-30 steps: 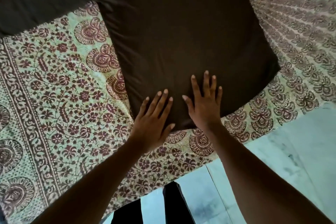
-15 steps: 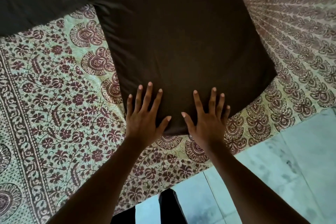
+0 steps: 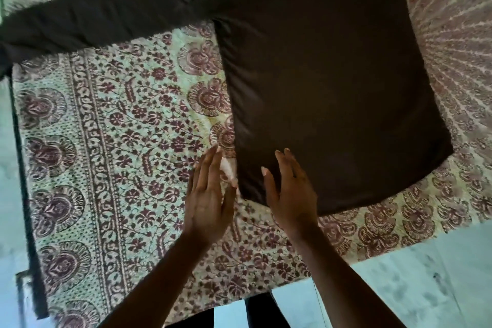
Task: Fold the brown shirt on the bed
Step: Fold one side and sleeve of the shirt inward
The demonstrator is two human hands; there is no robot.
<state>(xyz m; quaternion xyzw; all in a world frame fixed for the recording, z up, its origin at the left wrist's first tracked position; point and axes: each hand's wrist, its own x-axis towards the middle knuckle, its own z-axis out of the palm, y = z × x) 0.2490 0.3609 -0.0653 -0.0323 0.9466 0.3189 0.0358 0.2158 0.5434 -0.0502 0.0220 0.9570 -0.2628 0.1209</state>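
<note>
The brown shirt [image 3: 332, 82] lies flat on the bed, body spread toward me, one long sleeve [image 3: 101, 16] stretched out to the left. My left hand [image 3: 210, 194] is turned on edge with straight fingers just left of the shirt's near left corner, over the bedsheet. My right hand [image 3: 290, 189] hovers over that same corner of the hem, fingers loosely extended, holding nothing.
A floral printed bedsheet [image 3: 119, 141] covers the bed. The bed's near edge runs diagonally below my arms, with pale tiled floor [image 3: 412, 279] beyond it at lower right. A dark bed frame edge [image 3: 26, 208] runs down the left side.
Both hands have lifted off the shirt's hem and shifted left toward its near left corner. The view has pulled back, showing more of the left sleeve.
</note>
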